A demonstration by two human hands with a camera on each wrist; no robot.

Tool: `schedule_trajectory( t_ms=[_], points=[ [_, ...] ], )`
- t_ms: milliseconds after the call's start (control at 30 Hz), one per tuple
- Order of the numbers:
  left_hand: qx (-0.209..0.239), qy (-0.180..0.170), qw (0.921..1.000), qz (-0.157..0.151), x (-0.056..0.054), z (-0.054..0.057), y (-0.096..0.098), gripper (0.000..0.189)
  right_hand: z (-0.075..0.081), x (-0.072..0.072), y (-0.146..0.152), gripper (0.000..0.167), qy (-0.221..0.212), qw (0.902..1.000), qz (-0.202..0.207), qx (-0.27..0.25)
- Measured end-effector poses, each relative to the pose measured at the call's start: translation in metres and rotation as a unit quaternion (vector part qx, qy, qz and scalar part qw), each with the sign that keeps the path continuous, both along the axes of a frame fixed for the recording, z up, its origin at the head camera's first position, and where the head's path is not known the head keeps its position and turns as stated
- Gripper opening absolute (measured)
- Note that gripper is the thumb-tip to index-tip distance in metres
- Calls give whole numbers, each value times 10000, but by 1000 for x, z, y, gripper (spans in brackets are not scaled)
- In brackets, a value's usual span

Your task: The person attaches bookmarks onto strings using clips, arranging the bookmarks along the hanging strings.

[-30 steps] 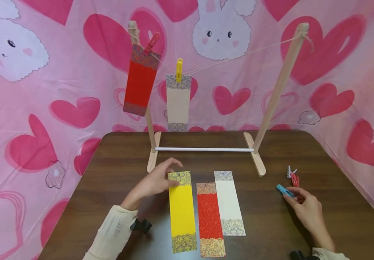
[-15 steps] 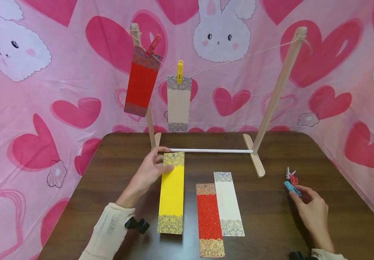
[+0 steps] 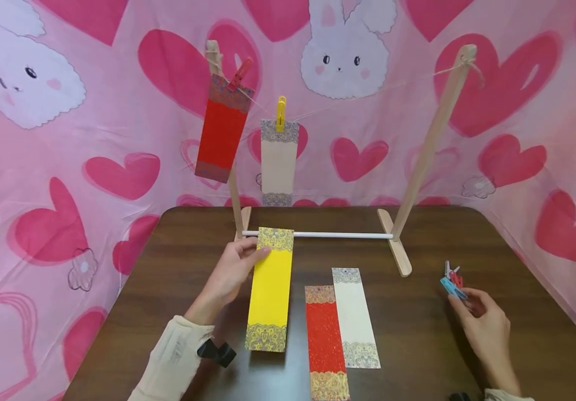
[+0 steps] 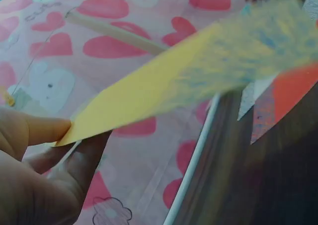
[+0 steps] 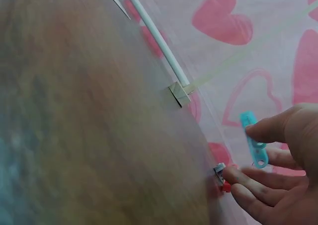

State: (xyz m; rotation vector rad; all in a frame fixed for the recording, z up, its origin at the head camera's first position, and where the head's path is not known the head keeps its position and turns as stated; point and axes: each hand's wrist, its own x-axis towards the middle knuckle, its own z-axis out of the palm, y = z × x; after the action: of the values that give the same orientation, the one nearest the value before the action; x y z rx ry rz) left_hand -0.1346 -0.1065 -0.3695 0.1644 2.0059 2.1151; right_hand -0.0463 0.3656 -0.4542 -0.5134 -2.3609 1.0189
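Observation:
Between thumb and fingers my left hand (image 3: 230,273) pinches a yellow paper strip (image 3: 271,289) near its patterned upper end. The strip is lifted off the table and tilted; in the left wrist view the yellow strip (image 4: 129,101) stretches away from the thumb. At the right, my right hand (image 3: 483,323) holds a light-blue clothespin (image 3: 453,288) by thumb and finger, seen closely as a blue clothespin (image 5: 255,139) in the right wrist view. Just beyond it lie a red clothespin (image 3: 456,277) and a grey-white clothespin (image 3: 449,268).
A red strip (image 3: 325,340) and a white strip (image 3: 355,317) lie overlapping on the table (image 3: 393,356). Behind stands a wooden frame (image 3: 433,145) with a string. From it hang a red strip (image 3: 222,133) under a red clothespin and a cream strip (image 3: 277,161) under a yellow one.
My left hand has raised the yellow strip off the table and moved it away from me, toward the frame. My right hand has lifted the blue clothespin and turned it slightly.

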Motion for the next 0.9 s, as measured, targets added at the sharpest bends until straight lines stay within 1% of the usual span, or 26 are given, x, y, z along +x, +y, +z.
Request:
schedule_trajectory(
  t_ms=[33,100,167,200,267,400,500,600,667,800,900],
  points=[
    [-86,40,9998,-169,1,-1,3,28,1,2,-1,35,27,9999,73,-82],
    [-263,226,9983,-476,4,-3,8,23,3,7,-7,34,130,9994,242,-197],
    [-408,451,9962,-620,6,-3,13,20,8,9,-14,33,296,9980,504,-237],
    [-483,568,9954,-601,7,-3,14,18,12,8,-18,32,400,9971,629,-176],
    [-583,763,9942,-488,7,-1,15,15,22,4,-26,30,586,9943,877,145],
    [-615,906,9937,-235,4,3,13,15,50,-10,-34,27,1044,9830,1350,681],
    [-603,1023,9927,-226,1,7,13,17,71,-18,-33,27,1315,9735,1622,935],
    [-625,1173,9909,-200,-1,10,15,16,89,-22,-31,30,1445,9663,1796,1146],
    [-636,1278,9896,-165,-4,13,17,13,98,-24,-30,31,1489,9634,1874,1209],
    [-617,1375,9885,-111,-8,19,21,13,111,-28,-30,33,1612,9580,1930,1379],
    [-638,1392,9882,-97,-10,22,22,13,119,-31,-31,35,1795,9499,2057,1519]
  ],
)
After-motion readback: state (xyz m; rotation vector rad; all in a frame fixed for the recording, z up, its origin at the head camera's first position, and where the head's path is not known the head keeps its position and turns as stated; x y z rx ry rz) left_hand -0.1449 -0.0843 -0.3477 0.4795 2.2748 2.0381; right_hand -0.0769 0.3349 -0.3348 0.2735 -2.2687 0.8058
